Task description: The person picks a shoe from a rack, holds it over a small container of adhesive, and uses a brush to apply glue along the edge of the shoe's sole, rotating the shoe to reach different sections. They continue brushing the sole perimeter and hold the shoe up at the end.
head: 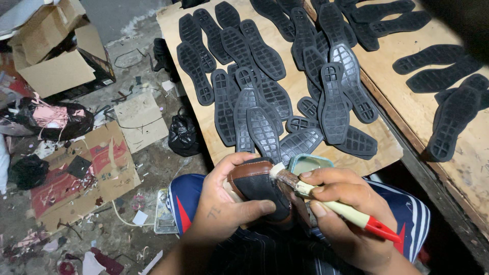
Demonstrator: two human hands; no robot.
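My left hand [219, 206] grips a brown and black shoe upper [257, 186], bottom turned up, over my lap. My right hand [344, 211] holds a brush [351, 214] with a cream handle and red end; its bristles touch the shoe's top edge. Just beyond the shoe sits a small teal tin [308, 162] of pale glue. Several black rubber soles [265, 97] lie tread-up on a wooden board [300, 79] in front of me.
More soles [448, 86] lie on a second board [412, 102] at the right. On the dirty floor at the left are cardboard boxes [56, 61], black plastic bags [183, 135], flattened cardboard [86, 173] and scraps.
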